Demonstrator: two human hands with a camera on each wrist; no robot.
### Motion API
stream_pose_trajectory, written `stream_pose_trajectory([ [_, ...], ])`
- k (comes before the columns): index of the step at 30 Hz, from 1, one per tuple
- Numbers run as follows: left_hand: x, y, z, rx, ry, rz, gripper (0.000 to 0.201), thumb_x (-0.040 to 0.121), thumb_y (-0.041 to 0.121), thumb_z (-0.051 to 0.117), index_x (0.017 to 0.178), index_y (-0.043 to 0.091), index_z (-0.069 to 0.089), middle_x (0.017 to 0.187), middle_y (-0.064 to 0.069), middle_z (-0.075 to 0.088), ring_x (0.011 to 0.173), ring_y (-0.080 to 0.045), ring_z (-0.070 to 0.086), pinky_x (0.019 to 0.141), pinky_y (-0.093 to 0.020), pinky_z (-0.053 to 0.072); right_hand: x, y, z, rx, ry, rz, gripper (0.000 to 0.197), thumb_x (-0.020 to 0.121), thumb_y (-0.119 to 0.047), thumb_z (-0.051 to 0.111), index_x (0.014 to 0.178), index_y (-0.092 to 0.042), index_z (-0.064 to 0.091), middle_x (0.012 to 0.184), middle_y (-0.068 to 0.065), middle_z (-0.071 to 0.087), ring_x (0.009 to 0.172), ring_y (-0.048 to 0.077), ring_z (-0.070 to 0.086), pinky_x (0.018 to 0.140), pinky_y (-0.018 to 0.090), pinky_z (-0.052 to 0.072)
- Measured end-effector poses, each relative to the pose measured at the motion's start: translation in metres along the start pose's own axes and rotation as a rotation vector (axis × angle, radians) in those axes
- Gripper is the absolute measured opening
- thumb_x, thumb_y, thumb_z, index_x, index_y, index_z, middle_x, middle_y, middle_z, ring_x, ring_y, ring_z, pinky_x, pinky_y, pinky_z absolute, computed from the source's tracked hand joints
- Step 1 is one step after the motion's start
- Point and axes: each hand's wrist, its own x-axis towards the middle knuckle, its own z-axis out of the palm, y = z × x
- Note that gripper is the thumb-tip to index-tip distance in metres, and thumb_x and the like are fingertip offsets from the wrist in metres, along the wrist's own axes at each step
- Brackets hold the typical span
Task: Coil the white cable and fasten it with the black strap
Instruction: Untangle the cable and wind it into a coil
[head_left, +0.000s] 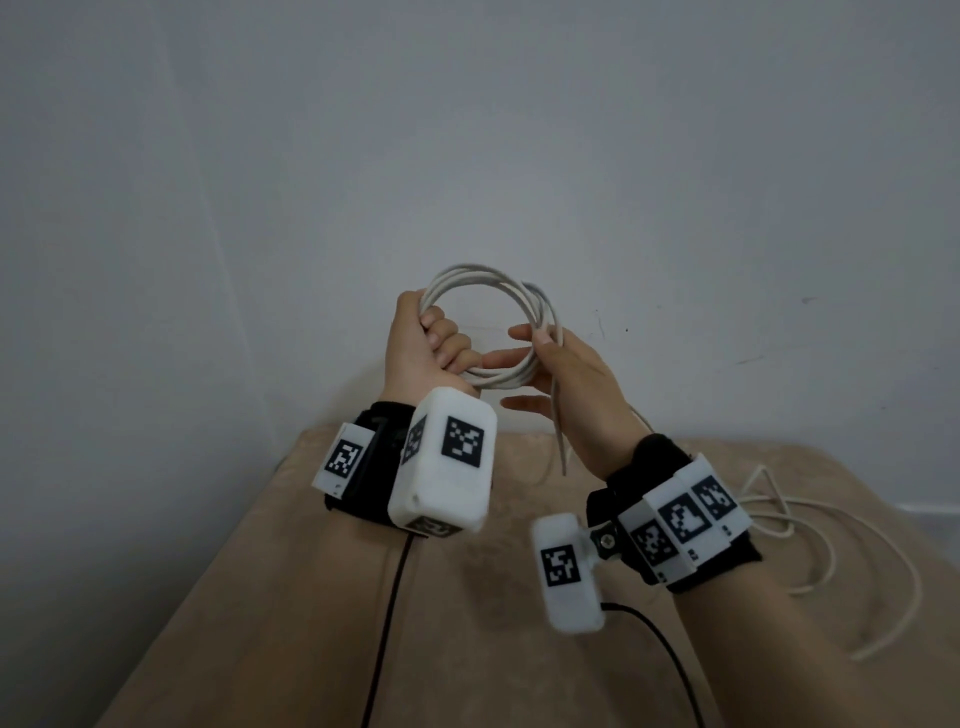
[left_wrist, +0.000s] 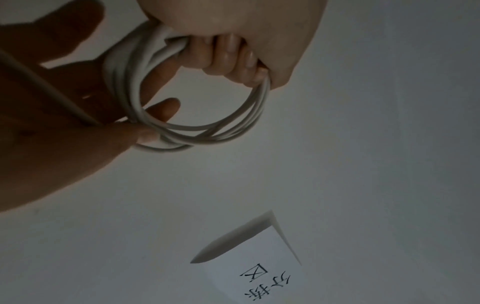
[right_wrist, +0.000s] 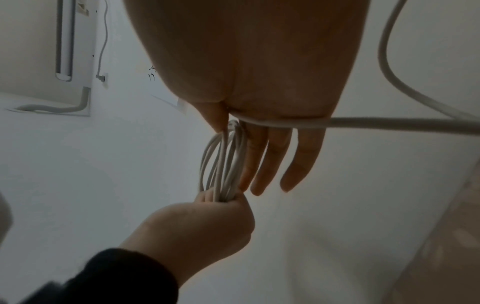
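Observation:
My left hand (head_left: 441, 338) grips the left side of a round coil of white cable (head_left: 470, 271), held up in front of the wall. Its fingers (left_wrist: 228, 55) curl round several bunched loops (left_wrist: 207, 128). My right hand (head_left: 535, 343) pinches the coil's right side between thumb and forefinger, its other fingers (right_wrist: 272, 156) straight. The loose cable (right_wrist: 389, 123) runs from that pinch across the right palm and trails down to a slack heap (head_left: 831, 545) on the table. In the right wrist view the left hand (right_wrist: 202, 222) holds the coil (right_wrist: 223, 160) edge-on. No black strap is in view.
A table under a beige cloth (head_left: 311, 597) lies below my hands, against a plain grey wall. A paper note with handwriting (left_wrist: 259, 267) is stuck on the wall. Black wires (head_left: 387, 623) hang from the wrist cameras. A white pipe (right_wrist: 63, 41) runs on the far wall.

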Motion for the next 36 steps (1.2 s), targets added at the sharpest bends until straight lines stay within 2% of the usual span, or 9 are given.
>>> stream_pose_trajectory([
  [4, 0.003, -0.007, -0.001, -0.072, -0.043, -0.072, 0.053, 0.092, 0.027, 0.045, 0.040, 0.020, 0.035, 0.034, 0.008, 0.025, 0.026, -0.006, 0.018, 0.029, -0.016, 0.014, 0.003, 0.001, 0.000, -0.021, 0.082, -0.036, 0.021, 0.103, -0.020, 0.032, 0.094, -0.013, 0.051, 0.086, 0.004, 0.069, 0.084, 0.018, 0.065, 0.073, 0.031, 0.052],
  [7, 0.003, -0.009, 0.002, -0.058, -0.051, -0.083, 0.051, 0.091, 0.028, 0.046, 0.042, 0.020, 0.034, 0.034, 0.007, 0.025, 0.026, -0.006, 0.021, 0.031, -0.015, 0.018, 0.005, 0.001, -0.002, -0.001, 0.103, -0.040, 0.025, 0.102, -0.017, 0.033, 0.085, -0.014, 0.051, 0.076, 0.000, 0.065, 0.073, 0.015, 0.062, 0.069, 0.029, 0.050],
  [12, 0.004, -0.012, 0.004, -0.016, -0.079, -0.069, 0.049, 0.092, 0.027, 0.044, 0.045, 0.019, 0.035, 0.035, 0.008, 0.027, 0.030, -0.006, 0.031, 0.037, -0.014, 0.028, 0.006, 0.000, -0.006, 0.150, 0.099, -0.012, 0.023, 0.102, -0.015, 0.033, 0.087, -0.013, 0.050, 0.057, -0.003, 0.059, 0.064, 0.015, 0.059, 0.068, 0.031, 0.050],
  [17, 0.003, -0.006, 0.001, 0.328, -0.169, -0.043, 0.034, 0.094, 0.022, 0.036, 0.062, 0.013, 0.044, 0.043, 0.003, 0.043, 0.041, -0.012, 0.049, 0.053, -0.022, 0.038, 0.008, -0.004, -0.020, 0.206, 0.087, 0.027, 0.023, 0.102, -0.013, 0.034, 0.089, -0.009, 0.052, 0.053, -0.001, 0.055, 0.062, 0.017, 0.059, 0.071, 0.032, 0.052],
  [20, 0.005, 0.000, -0.006, 0.508, -0.192, -0.033, 0.040, 0.097, 0.027, 0.037, 0.067, 0.008, 0.054, 0.050, -0.002, 0.053, 0.045, -0.014, 0.055, 0.050, -0.020, 0.044, 0.006, -0.006, -0.026, 0.084, -0.005, 0.060, 0.026, 0.103, -0.013, 0.033, 0.090, -0.008, 0.055, 0.053, -0.001, 0.053, 0.059, 0.017, 0.060, 0.065, 0.029, 0.053],
  [25, 0.002, 0.009, -0.013, 0.832, -0.244, -0.088, 0.042, 0.097, 0.039, 0.042, 0.070, 0.009, 0.057, 0.047, 0.004, 0.049, 0.035, -0.008, 0.043, 0.037, -0.015, 0.033, 0.002, -0.007, -0.026, -0.129, -0.123, 0.103, 0.027, 0.103, -0.014, 0.032, 0.091, -0.009, 0.056, 0.058, 0.001, 0.052, 0.060, 0.017, 0.059, 0.064, 0.029, 0.053],
  [29, 0.000, 0.013, -0.015, 1.097, -0.292, -0.069, 0.046, 0.095, 0.045, 0.045, 0.070, 0.009, 0.058, 0.043, 0.007, 0.037, 0.034, -0.007, 0.030, 0.036, -0.016, 0.026, 0.001, -0.004, -0.025, -0.289, -0.195, 0.141, 0.027, 0.103, -0.016, 0.032, 0.093, -0.011, 0.056, 0.062, 0.002, 0.053, 0.059, 0.013, 0.061, 0.061, 0.025, 0.053],
  [34, 0.000, 0.010, -0.015, 1.122, -0.332, -0.115, 0.045, 0.092, 0.049, 0.049, 0.067, 0.012, 0.054, 0.042, 0.009, 0.025, 0.032, -0.005, 0.018, 0.034, -0.016, 0.017, -0.001, -0.005, -0.024, -0.342, -0.224, 0.150, 0.025, 0.103, -0.016, 0.033, 0.096, -0.010, 0.056, 0.064, 0.003, 0.056, 0.058, 0.012, 0.061, 0.058, 0.022, 0.054],
  [36, 0.002, 0.008, -0.016, 1.087, -0.318, -0.076, 0.043, 0.091, 0.047, 0.052, 0.062, 0.015, 0.049, 0.043, 0.009, 0.025, 0.032, -0.005, 0.017, 0.034, -0.015, 0.014, -0.001, -0.006, -0.024, -0.326, -0.211, 0.127, 0.024, 0.103, -0.017, 0.035, 0.100, -0.009, 0.058, 0.066, 0.003, 0.060, 0.060, 0.012, 0.062, 0.059, 0.024, 0.055],
])
